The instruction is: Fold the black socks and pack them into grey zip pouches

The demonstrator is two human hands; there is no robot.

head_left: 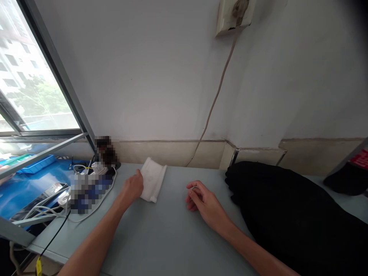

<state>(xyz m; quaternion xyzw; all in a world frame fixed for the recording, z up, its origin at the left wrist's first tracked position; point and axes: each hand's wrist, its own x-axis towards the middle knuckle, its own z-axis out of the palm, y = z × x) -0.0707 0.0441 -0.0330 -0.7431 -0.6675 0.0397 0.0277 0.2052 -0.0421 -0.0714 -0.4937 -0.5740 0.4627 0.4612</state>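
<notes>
A folded white cloth (153, 178) lies on the grey table (172, 237) near the back wall. My left hand (132, 188) rests at the cloth's left edge, its fingers closed on that edge. My right hand (202, 201) lies on the table to the right of the cloth, apart from it, fingers curled loosely inward with nothing visible in them. A large black garment (287, 214) is heaped just right of my right hand.
White cables and a power strip (64, 197) sit at the table's left end beside a blurred patch. A window frame (57, 76) rises at the left. A wall socket (234, 15) with a hanging cord is overhead. A dark object (346, 178) lies far right.
</notes>
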